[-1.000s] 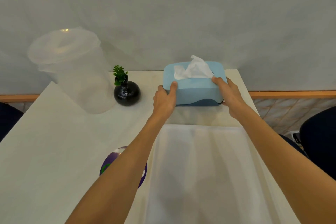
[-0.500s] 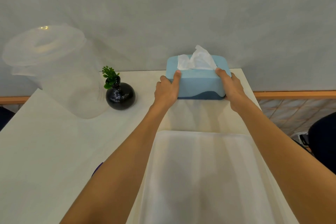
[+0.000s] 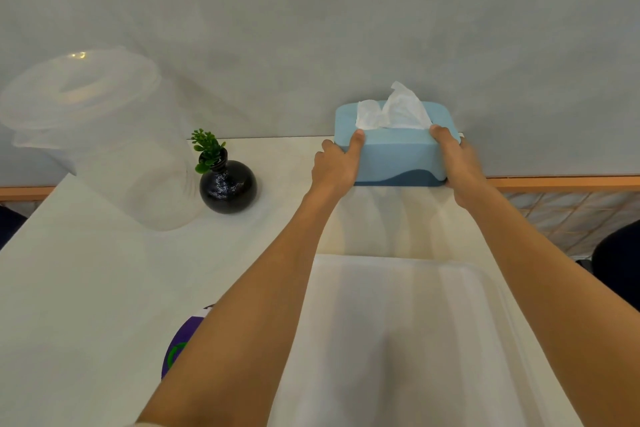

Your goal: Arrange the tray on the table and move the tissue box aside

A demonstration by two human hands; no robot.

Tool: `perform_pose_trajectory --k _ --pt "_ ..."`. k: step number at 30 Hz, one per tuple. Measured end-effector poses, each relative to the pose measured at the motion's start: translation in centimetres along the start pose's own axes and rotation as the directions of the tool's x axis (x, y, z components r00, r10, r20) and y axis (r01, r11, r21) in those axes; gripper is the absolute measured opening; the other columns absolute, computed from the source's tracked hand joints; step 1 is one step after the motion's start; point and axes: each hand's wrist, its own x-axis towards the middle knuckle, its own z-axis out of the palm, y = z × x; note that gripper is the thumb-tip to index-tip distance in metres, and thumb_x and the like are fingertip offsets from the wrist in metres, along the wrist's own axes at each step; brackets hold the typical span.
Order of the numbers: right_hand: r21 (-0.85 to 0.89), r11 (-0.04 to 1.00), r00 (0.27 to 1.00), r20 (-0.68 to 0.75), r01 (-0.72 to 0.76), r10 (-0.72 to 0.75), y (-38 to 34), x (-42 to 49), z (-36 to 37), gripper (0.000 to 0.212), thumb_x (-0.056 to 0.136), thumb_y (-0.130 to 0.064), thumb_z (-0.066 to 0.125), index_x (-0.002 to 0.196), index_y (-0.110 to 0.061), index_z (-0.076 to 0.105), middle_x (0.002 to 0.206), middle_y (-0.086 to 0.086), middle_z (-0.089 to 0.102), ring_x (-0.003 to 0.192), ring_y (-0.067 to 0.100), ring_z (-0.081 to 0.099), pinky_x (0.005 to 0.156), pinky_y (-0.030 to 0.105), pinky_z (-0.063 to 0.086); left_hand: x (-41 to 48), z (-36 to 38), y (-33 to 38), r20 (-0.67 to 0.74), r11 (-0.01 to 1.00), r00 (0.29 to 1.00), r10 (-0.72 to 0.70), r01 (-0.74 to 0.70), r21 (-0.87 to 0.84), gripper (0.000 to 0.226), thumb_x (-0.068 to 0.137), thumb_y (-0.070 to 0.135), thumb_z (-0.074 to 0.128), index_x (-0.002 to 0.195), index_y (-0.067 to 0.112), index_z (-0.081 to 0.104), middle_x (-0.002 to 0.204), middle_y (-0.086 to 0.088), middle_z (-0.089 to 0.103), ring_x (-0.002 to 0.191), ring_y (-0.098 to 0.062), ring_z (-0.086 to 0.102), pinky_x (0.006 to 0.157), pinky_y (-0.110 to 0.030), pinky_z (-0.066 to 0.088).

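Note:
A light blue tissue box (image 3: pixel 398 156) with a dark blue base and white tissue sticking out of its top stands at the far edge of the white table (image 3: pixel 86 288), close to the grey wall. My left hand (image 3: pixel 334 168) grips its left end, thumb on the top edge. My right hand (image 3: pixel 459 166) grips its right end the same way. A white rectangular tray (image 3: pixel 398 340) lies flat on the table in front of the box, between my forearms, its near part out of frame.
A small round black vase (image 3: pixel 227 185) with a green sprig stands left of the box. A large clear plastic jug with a lid (image 3: pixel 97 135) stands at the far left. A purple round object (image 3: pixel 180 343) peeks out under my left forearm. The table's right edge runs just beside the tray.
Both hands have pushed the tissue box away from me, toward the wall and slightly right. The gap between the box and the tray has widened.

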Motion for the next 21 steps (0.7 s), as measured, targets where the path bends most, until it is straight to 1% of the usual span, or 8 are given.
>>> perform_pose_trajectory --k 3,5,10,14,16,17,19,21 --pt "-0.001 1.0 1.0 0.004 0.0 0.0 0.0 0.4 -0.3 0.059 0.083 -0.059 0.046 0.127 -0.02 0.044 0.116 0.008 0.054 0.105 0.025 0.053 0.096 0.046 0.05 0.0 0.4 0.2 0.001 1.0 1.0 0.0 0.0 -0.004 0.069 0.089 0.066 0.034 0.126 0.008 0.042 0.123 -0.011 0.052 0.101 -0.024 0.052 0.079 -0.034 0.047" --pt "0.002 1.0 1.0 0.002 -0.007 0.007 0.0 0.6 -0.5 0.058 0.083 -0.059 0.046 0.126 -0.02 0.045 0.115 0.007 0.054 0.103 0.024 0.052 0.095 0.045 0.05 0.0 0.6 0.4 0.003 1.0 1.0 -0.002 0.002 -0.007 0.069 0.089 0.066 0.035 0.127 0.009 0.041 0.123 -0.011 0.052 0.104 -0.025 0.053 0.081 -0.035 0.048" --pt "0.026 1.0 1.0 0.008 -0.016 0.016 -0.1 0.7 -0.9 0.045 0.08 -0.06 0.049 0.108 -0.025 0.043 0.11 0.004 0.054 0.097 0.021 0.052 0.091 0.043 0.049 -0.2 0.9 0.8 0.006 1.0 1.0 -0.003 0.003 -0.029 0.069 0.09 0.066 0.036 0.128 0.008 0.041 0.124 -0.011 0.051 0.102 -0.023 0.052 0.079 -0.033 0.047" --pt "-0.009 1.0 0.999 0.033 -0.027 0.027 -0.4 0.3 -1.3 0.051 0.078 -0.066 0.048 0.107 -0.025 0.043 0.11 0.004 0.054 0.099 0.022 0.053 0.094 0.044 0.05 -0.6 0.5 1.0 0.04 0.998 0.999 -0.026 0.028 -0.061 0.072 0.089 0.066 0.035 0.131 0.008 0.04 0.126 -0.011 0.05 0.102 -0.022 0.05 0.076 -0.031 0.042" --pt "-0.019 0.999 0.998 0.048 -0.037 0.038 -0.5 -0.2 -1.6 0.055 0.078 -0.067 0.047 0.111 -0.023 0.043 0.11 0.003 0.053 0.099 0.022 0.053 0.091 0.043 0.051 -1.1 0.1 1.1 0.078 0.998 0.997 -0.027 0.032 -0.061 0.074 0.09 0.066 0.033 0.136 0.008 0.036 0.131 -0.011 0.048 0.111 -0.025 0.05 0.084 -0.034 0.045" --pt "-0.026 0.999 0.997 0.065 -0.038 0.039 -0.4 -0.3 -1.8 0.06 0.079 -0.067 0.046 0.117 -0.022 0.043 0.112 0.003 0.052 0.101 0.023 0.052 0.086 0.041 0.051 -1.2 0.0 1.0 0.105 0.998 0.994 -0.022 0.029 -0.062 0.074 0.091 0.065 0.033 0.138 0.009 0.033 0.133 -0.011 0.047 0.115 -0.026 0.05 0.088 -0.036 0.045" --pt "-0.037 0.999 0.997 0.071 -0.037 0.04 -0.4 -1.1 -2.2 0.069 0.083 -0.066 0.042 0.132 -0.018 0.038 0.114 0.002 0.047 0.102 0.024 0.048 0.076 0.035 0.047 -2.2 -0.4 0.8 0.11 0.999 0.994 -0.012 0.017 -0.047 0.072 0.092 0.063 0.032 0.14 0.009 0.031 0.136 -0.012 0.045 0.118 -0.027 0.049 0.087 -0.035 0.044" --pt "-0.058 0.997 0.997 0.044 -0.055 0.057 -0.2 -1.8 -2.6 0.071 0.086 -0.064 0.038 0.139 -0.017 0.032 0.116 0.003 0.043 0.102 0.025 0.045 0.081 0.038 0.044 -3.0 -0.9 0.2 0.103 1.0 0.995 -0.009 0.011 -0.019 0.07 0.094 0.06 0.031 0.142 0.009 0.029 0.139 -0.013 0.044 0.12 -0.027 0.047 0.084 -0.032 0.04"
